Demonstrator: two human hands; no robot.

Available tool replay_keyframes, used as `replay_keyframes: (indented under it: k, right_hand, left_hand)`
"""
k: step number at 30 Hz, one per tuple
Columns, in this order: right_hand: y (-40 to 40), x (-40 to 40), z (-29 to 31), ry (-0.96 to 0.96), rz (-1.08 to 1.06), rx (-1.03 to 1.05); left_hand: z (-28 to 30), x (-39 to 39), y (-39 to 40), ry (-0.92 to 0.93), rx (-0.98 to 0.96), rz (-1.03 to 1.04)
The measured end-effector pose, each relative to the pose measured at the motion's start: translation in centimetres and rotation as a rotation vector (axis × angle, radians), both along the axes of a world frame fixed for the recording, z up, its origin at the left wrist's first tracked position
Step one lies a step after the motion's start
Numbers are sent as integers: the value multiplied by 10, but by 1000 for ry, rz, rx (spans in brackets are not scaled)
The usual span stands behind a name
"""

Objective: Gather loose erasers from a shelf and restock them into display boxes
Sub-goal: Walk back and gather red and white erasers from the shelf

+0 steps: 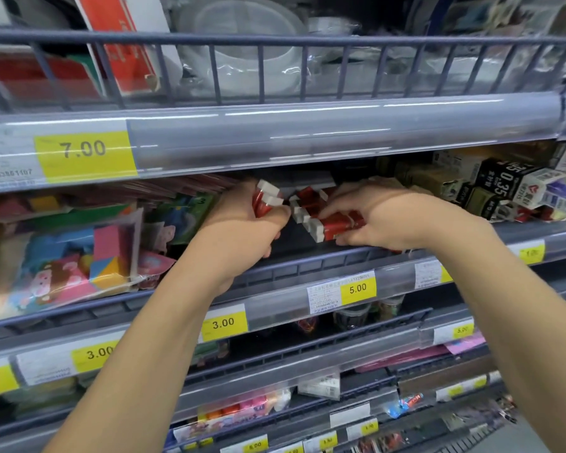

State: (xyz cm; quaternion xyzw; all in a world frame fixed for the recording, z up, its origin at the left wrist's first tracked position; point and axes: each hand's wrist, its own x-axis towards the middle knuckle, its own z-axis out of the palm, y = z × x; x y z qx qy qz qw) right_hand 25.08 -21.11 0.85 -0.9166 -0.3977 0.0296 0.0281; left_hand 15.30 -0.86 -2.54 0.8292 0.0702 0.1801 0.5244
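Both hands reach into the middle tier of a grey wire-fronted shop shelf (307, 266), where small white block erasers in red paper sleeves (311, 212) lie loose in a jumble near the front rail. The left hand (245, 223) has its fingers curled round a small bundle of the same red-sleeved erasers (266, 199), their white ends sticking up above the thumb. The right hand (373, 217) lies low over the pile, thumb and fingers closing on one or two erasers at its near edge — whether they are already lifted off the shelf cannot be told.

These pieces look light, firm and a little rubbery, so they should grip well at the bare white ends; the glossy sleeves are likely slicker and may slide if pinched along their length. Taking them across the short sides, several stacked flat together, seems the surest hold, since a loose handful could spill.

No display box for them shows clearly; a dark shape behind the pile may be one. To the left sit clear bags of coloured foam shapes (79, 256), to the right small printed cartons (504, 188).
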Motion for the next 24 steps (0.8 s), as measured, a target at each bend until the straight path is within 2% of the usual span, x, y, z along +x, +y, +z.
replay_keyframes:
  k: [6, 13, 24]
  right_hand:
    - [14, 4, 3, 34, -27, -28]
    - [20, 5, -1, -63, -24, -59]
    - [19, 11, -3, 25, 26, -19]
  left_hand:
    - [-5, 2, 0, 2, -35, 29]
    - [-3, -1, -1, 28, -124, 18]
    - [12, -9, -14, 61, -103, 42]
